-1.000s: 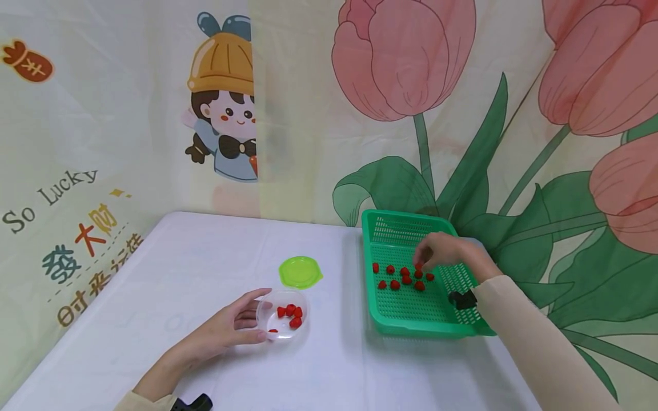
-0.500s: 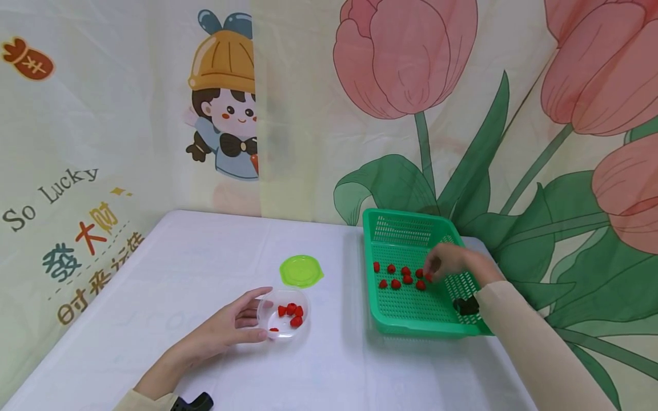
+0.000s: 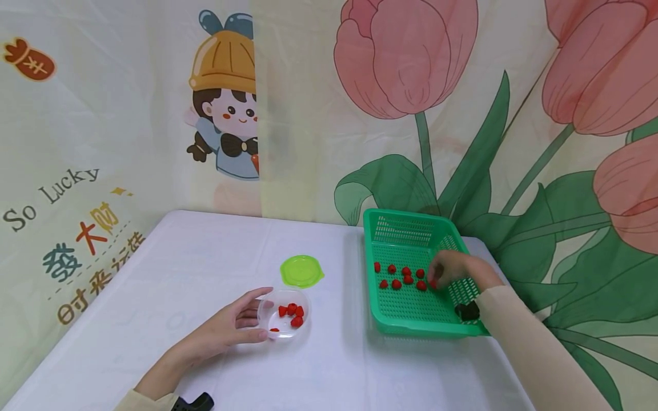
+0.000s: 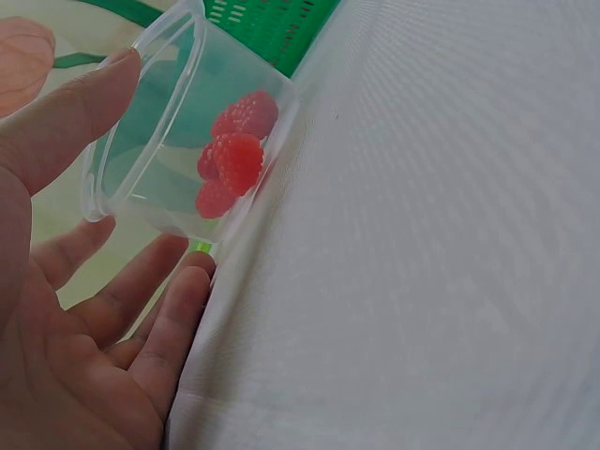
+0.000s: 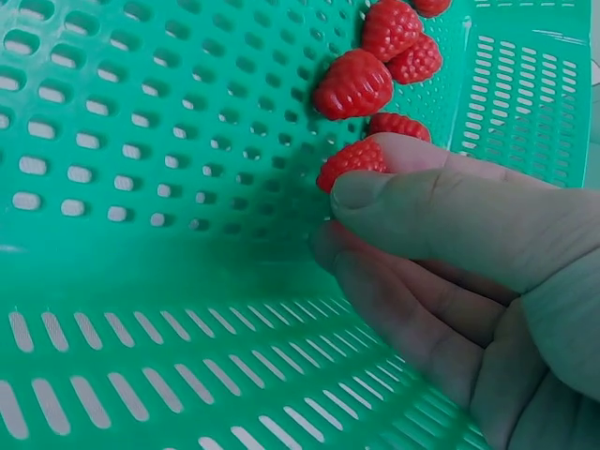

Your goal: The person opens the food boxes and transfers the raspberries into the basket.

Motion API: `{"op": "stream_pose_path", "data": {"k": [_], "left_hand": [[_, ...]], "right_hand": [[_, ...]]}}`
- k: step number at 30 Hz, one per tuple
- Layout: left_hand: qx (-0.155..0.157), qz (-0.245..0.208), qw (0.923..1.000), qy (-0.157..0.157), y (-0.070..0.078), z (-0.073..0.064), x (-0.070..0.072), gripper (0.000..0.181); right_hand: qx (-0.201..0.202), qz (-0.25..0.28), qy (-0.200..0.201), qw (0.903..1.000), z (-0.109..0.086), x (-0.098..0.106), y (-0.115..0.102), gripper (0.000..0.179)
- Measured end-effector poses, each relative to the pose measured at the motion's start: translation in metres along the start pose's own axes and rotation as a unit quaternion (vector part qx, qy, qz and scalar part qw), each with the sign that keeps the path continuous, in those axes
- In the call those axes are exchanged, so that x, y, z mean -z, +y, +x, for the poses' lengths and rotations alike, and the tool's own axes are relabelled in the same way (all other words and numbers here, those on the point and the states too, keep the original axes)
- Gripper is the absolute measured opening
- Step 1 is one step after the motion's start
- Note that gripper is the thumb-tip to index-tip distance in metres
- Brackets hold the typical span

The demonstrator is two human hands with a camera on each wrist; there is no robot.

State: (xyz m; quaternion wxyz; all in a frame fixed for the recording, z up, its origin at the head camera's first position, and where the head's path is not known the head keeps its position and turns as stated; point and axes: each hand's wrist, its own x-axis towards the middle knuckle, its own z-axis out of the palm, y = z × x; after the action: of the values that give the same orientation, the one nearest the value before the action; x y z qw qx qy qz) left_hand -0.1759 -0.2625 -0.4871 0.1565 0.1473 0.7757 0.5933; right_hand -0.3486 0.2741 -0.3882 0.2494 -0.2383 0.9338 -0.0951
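Observation:
My left hand [image 3: 226,325] holds a small clear plastic tub [image 3: 280,323] upright on the table, thumb on the near side and fingers on the far side. Several red raspberries [image 3: 296,322] lie inside the tub. Over in a green plastic basket [image 3: 406,329], my right hand [image 3: 456,269] pinches one raspberry [image 5: 352,164] between thumb and forefinger, close to the basket floor. More raspberries [image 3: 396,284] are spread in loose rows to the left of that hand. In the left wrist view, the thumb [image 4: 80,117] touches the tub's rim.
A bright green lid [image 3: 301,271] lies flat just behind the tub. White cloth covers the table [image 3: 231,245], and a printed curtain [image 3: 298,114] hangs along its back edge. The basket's raised walls surround the right hand's fingers.
My right hand has moved slightly right and toward me within the basket, from the rear raspberries to the rightmost one, which it now pinches. The left hand and tub stay put.

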Motion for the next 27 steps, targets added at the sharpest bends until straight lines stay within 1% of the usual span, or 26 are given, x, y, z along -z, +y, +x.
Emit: {"op": "stream_pose_path", "data": {"k": [6,12,17,21,24,27], "left_hand": [[0.0,-0.002,1.0,-0.001,0.0009,-0.0006,-0.0005,0.089],[0.007,0.004,1.0,0.001,0.0032,-0.0007,-0.0007,0.089],[0.009,0.0,1.0,0.0,0.0044,-0.0007,-0.0007,0.089],[0.015,0.001,0.9999,0.002,0.004,-0.0008,-0.0008,0.089],[0.02,0.004,0.9998,0.005,0.0038,-0.0007,-0.001,0.089],[0.025,0.004,0.9997,0.006,0.0039,-0.0006,-0.001,0.09]], "right_hand": [[-0.015,-0.004,0.003,0.9999,0.0011,-0.0045,-0.0008,0.015],[-0.031,-0.003,-0.007,0.9995,0.0047,-0.0066,0.0029,0.015],[-0.046,0.0,-0.011,0.9989,0.0054,-0.0078,0.0012,0.016],[-0.052,-0.003,-0.012,0.9986,0.0048,-0.0079,-0.0008,0.016],[-0.048,-0.008,-0.011,0.9987,0.0037,-0.008,-0.002,0.016],[-0.05,-0.001,-0.009,0.9987,0.0027,-0.0083,-0.0026,0.017]]}}
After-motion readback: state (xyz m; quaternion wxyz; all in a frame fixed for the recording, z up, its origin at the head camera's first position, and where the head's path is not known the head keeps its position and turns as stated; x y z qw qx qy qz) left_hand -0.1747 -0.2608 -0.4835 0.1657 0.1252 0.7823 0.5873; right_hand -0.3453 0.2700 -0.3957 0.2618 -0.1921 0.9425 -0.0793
